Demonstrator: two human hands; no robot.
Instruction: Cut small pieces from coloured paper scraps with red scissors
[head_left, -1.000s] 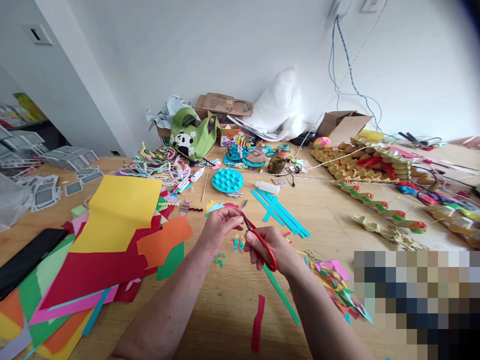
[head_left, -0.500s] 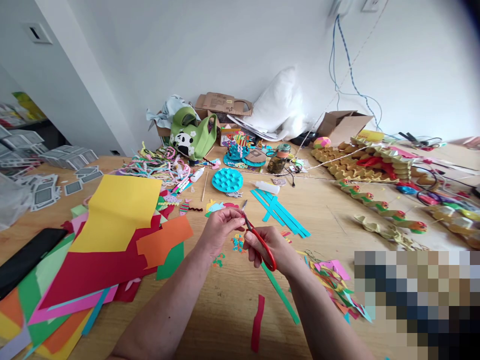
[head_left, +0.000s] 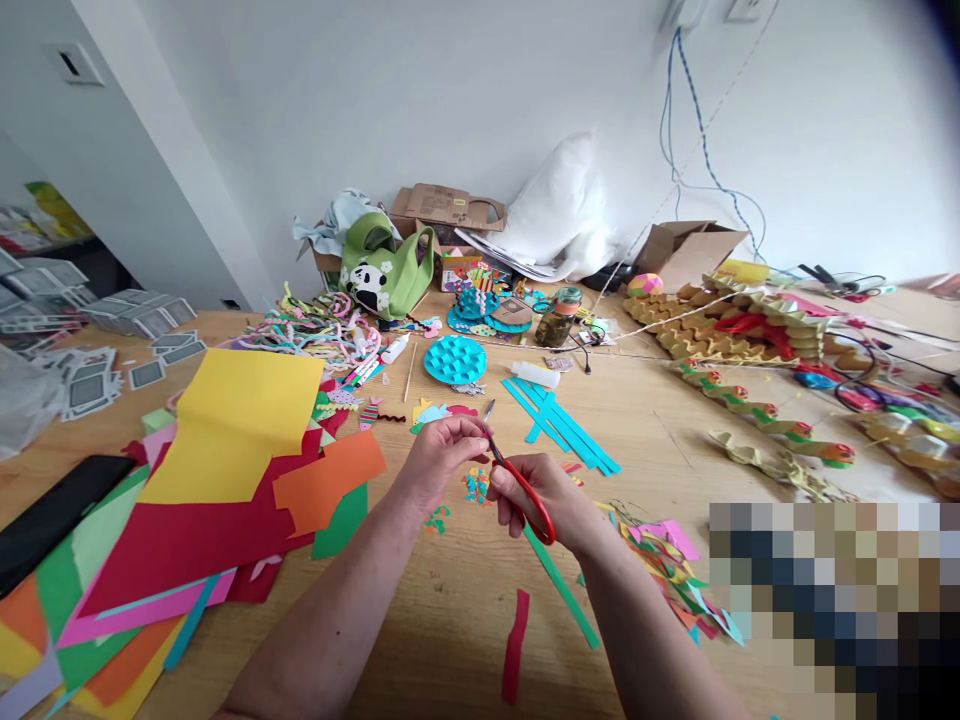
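My right hand [head_left: 531, 490] is wrapped round red-handled scissors [head_left: 534, 508], whose blades point up and away over the table. Close beside the blades, my left hand [head_left: 442, 462] is closed in a pinch; what its fingertips hold is too small to make out. Under the hands lie small blue and yellow paper bits [head_left: 475, 485] and green paper bits [head_left: 437, 519]. A green paper strip [head_left: 561, 588] runs below my right wrist, and a red paper strip [head_left: 515, 648] lies nearer to me. Several blue paper strips [head_left: 559, 425] are spread beyond my right hand.
Coloured paper sheets [head_left: 232, 430] and a black phone [head_left: 56, 520] cover the left side. Ahead stand a blue scaled disc [head_left: 454, 360], a white glue bottle [head_left: 535, 375], a glass jar [head_left: 559, 318] and a green panda bag [head_left: 386, 270]. Egg cartons [head_left: 697, 325] sit at right.
Almost nothing differs. Both hands stay in the same place, and the scissors have barely shifted.
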